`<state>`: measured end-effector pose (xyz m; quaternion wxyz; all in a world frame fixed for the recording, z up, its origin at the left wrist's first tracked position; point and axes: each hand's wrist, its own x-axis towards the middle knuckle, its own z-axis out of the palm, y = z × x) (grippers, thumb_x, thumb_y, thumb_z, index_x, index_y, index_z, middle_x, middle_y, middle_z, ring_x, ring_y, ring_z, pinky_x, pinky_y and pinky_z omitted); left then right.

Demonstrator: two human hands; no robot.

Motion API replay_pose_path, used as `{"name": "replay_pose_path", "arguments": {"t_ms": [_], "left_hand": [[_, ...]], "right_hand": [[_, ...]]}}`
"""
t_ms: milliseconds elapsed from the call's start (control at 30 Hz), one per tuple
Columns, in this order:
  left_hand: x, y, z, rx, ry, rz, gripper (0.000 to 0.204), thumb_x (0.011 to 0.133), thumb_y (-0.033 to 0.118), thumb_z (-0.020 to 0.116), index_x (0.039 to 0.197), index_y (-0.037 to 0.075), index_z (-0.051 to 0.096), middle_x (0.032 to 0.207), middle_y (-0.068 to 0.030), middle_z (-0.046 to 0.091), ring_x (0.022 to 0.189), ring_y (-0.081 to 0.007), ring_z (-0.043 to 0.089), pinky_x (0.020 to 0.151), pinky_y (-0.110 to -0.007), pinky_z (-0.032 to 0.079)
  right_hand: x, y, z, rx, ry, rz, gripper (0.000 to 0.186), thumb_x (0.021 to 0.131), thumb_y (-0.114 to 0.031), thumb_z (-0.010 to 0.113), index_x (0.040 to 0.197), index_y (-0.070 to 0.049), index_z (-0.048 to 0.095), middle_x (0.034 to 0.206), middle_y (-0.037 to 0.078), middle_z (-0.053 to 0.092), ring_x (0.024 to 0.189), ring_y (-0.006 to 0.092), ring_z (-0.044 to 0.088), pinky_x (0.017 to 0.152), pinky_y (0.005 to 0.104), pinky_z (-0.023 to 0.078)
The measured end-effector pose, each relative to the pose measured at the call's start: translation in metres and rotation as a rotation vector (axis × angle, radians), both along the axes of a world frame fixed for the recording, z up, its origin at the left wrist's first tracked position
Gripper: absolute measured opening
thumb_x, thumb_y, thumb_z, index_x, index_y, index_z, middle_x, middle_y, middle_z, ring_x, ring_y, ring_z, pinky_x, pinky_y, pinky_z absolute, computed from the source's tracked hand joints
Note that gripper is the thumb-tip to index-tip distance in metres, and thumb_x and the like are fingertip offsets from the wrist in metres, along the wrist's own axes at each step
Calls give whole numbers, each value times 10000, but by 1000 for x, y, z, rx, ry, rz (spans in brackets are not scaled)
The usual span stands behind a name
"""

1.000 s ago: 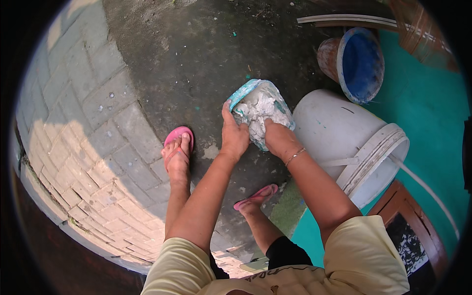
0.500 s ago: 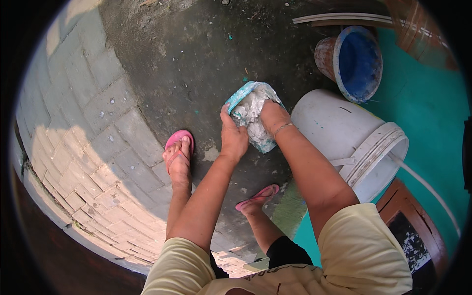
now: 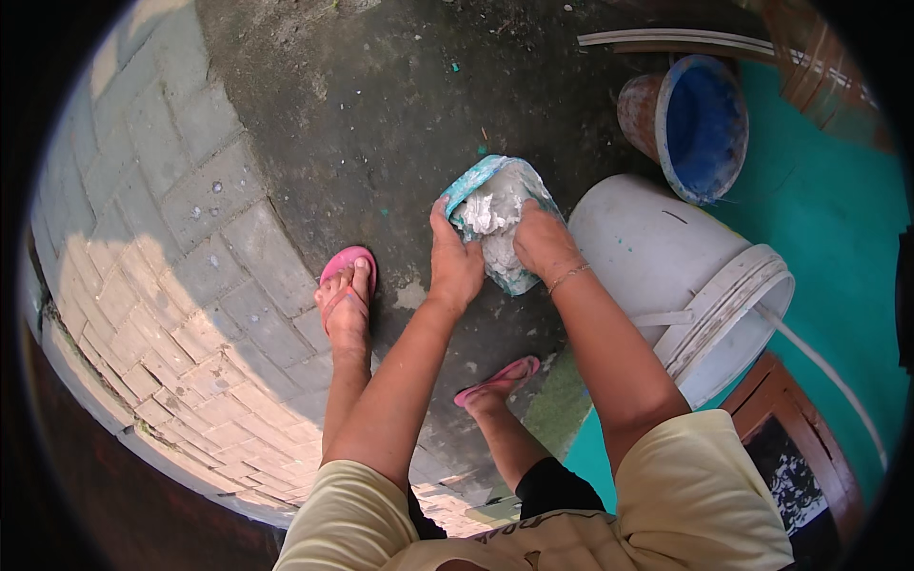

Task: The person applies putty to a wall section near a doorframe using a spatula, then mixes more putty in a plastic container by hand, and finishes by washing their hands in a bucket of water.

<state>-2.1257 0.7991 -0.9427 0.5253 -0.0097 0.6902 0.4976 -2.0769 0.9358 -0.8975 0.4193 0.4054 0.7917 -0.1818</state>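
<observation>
Likely paste-handling step: left hand (image 3: 457,262) gripped tub (image 3: 473,181) at left, right hand (image 3: 550,246) was at white paste (image 3: 491,215), its grip hidden; next move probably called for a steady tub.

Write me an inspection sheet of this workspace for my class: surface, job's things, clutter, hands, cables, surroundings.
Surface: dark ground, with small pale and turquoise specks.
Job's things: turquoise-rimmed tub holding white paste.
Clutter: large white bucket and smaller blue-lined bucket, to the right.
Hands: left hand grips the tub's left side; right hand reaches into it, fingertips hidden.
Cables: thin pale strand near the large bucket; cannot tell whether it is a cable.
Surroundings: partly sunlit paving left; turquoise surface right.
</observation>
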Motion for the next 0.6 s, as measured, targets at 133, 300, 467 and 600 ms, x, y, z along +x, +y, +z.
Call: {"name": "replay_pose_path", "arguments": {"t_ms": [133, 300, 467, 600], "left_hand": [[2, 1, 0, -16, 47, -21, 717, 788, -55, 441, 1410, 68, 107, 1298, -294, 412, 1201, -421, 444, 1009, -412, 350], [-1, 6, 8, 17, 50, -32, 707, 785, -53, 434, 1405, 66, 116, 1295, -293, 412, 1192, -415, 453, 1006, -403, 352], [2, -5, -11, 12, -28, -1, 679, 844, 14, 422, 1401, 201, 80, 1302, -231, 391, 1013, -335, 570, 630, -403, 602], [-10, 11, 17, 50, -217, 30, 585, 902, 79, 388, 1397, 215, 108, 1285, -236, 408, 978, -325, 587, 618, -388, 605]], "right_hand": [[7, -5, 30, -39, 140, -15, 267, 812, -41, 483, 1058, 64, 475, 974, 304, 613, 946, 424, 606, 827, 464, 484], [-28, -23, 21, -112, 74, -86, 256, 812, -65, 518, 1030, 66, 496, 962, 299, 617, 940, 424, 608, 827, 471, 482], [-34, -23, 1, -199, 54, 2, 286, 820, -92, 533, 1056, 68, 510, 1007, 293, 611, 978, 406, 603, 844, 463, 479], [-28, 5, -22, -219, 19, 71, 329, 837, -106, 507, 1107, 82, 504, 1063, 290, 598, 1020, 394, 591, 870, 444, 470]]}}
